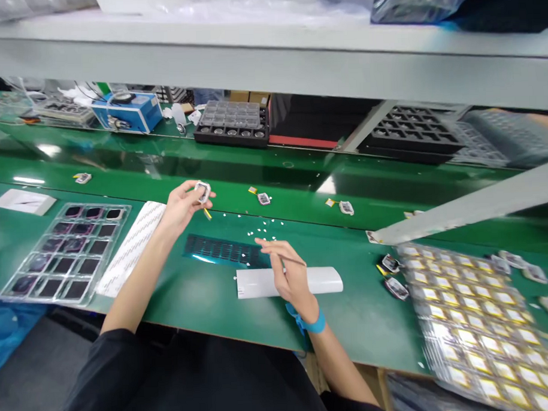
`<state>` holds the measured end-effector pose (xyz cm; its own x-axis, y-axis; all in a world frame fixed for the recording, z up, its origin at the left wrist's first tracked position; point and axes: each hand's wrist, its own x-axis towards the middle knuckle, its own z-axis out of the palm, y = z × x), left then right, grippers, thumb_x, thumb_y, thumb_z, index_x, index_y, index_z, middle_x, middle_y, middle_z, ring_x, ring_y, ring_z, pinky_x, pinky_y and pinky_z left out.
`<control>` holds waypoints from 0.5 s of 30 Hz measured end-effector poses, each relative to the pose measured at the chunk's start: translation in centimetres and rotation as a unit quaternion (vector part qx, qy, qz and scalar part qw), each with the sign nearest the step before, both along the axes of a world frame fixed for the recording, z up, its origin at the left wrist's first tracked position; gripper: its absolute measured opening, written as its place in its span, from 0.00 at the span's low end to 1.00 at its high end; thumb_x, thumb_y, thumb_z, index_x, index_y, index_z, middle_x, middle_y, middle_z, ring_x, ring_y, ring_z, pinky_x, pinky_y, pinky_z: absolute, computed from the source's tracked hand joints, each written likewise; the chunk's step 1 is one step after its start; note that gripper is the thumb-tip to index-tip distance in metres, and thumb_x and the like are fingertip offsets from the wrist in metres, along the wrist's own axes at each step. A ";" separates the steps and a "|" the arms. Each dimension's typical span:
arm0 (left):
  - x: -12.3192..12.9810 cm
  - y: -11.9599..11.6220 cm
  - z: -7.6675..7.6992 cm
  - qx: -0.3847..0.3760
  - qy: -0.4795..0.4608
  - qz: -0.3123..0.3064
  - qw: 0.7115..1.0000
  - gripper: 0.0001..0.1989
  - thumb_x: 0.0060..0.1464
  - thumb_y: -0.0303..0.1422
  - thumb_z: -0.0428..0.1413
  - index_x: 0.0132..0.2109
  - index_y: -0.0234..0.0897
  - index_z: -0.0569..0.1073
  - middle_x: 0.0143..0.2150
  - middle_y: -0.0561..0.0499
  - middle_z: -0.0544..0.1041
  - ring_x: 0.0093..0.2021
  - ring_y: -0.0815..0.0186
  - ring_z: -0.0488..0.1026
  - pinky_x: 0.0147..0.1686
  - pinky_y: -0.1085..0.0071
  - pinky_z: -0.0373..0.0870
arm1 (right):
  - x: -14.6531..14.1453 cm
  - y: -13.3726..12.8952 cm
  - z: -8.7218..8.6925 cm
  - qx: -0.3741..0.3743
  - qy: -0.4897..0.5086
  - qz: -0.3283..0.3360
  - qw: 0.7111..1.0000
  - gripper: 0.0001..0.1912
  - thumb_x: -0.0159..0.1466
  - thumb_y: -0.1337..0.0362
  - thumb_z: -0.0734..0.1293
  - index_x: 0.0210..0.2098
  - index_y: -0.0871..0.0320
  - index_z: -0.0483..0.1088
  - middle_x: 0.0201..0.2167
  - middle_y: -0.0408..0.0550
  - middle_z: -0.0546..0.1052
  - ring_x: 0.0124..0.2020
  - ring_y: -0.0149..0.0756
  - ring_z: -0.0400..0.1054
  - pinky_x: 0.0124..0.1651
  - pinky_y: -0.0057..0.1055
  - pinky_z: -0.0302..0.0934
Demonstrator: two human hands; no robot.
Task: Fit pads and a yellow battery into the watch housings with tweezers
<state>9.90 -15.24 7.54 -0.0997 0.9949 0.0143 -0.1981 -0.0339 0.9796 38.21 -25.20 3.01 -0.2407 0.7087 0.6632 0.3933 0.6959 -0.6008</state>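
My left hand point(182, 209) is raised over the bench and pinches a small white-rimmed part point(203, 192), with a yellow tab hanging below it. My right hand point(287, 271), with a blue strap point(316, 321) at the wrist, holds a thin brown stick-like tool point(291, 260). Below that hand lies a glossy white sheet point(259, 283), partly covered by it. A dark teal strip with rows of cut-outs point(217, 249) lies just left of the right hand's fingers. Small white pieces point(264, 230) are scattered beyond the fingertips.
At the left are a clear tray of dark squares point(96, 248) and a printed white strip point(118, 268). A stacked tray of yellow-edged parts point(466, 306) stands right, beside a slanted white post point(472, 204). A shelf point(251, 59) spans above; small units sit along the green belt point(296, 211).
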 end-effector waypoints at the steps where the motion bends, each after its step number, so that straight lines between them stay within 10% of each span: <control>1: 1.5 -1.2 0.2 -0.005 -0.025 -0.031 0.999 0.22 0.47 0.42 0.75 0.42 0.34 0.78 0.34 0.46 0.84 0.26 0.69 0.76 0.31 0.70 0.75 | 0.1 0.0 0.5 -0.019 0.013 0.000 1.000 0.15 0.76 0.71 0.59 0.49 0.51 0.76 0.48 0.51 0.87 0.48 0.40 0.81 0.52 0.42 0.77; 9: 7.2 -7.7 1.2 -0.101 -0.018 -0.224 0.969 0.27 0.51 0.30 0.71 0.59 0.35 0.82 0.33 0.50 0.81 0.28 0.70 0.71 0.28 0.74 0.69 | -0.1 1.4 1.9 -0.026 -0.043 -0.053 0.997 0.14 0.79 0.61 0.60 0.55 0.54 0.75 0.31 0.43 0.77 0.32 0.34 0.73 0.40 0.33 0.72; 15: 7.5 -8.4 0.4 -0.064 0.045 -0.235 0.969 0.22 0.57 0.29 0.65 0.59 0.34 0.82 0.29 0.52 0.77 0.27 0.70 0.70 0.28 0.74 0.69 | -0.1 1.6 0.3 0.037 -0.078 -0.055 0.995 0.12 0.75 0.64 0.66 0.55 0.51 0.79 0.34 0.43 0.79 0.32 0.31 0.73 0.36 0.27 0.70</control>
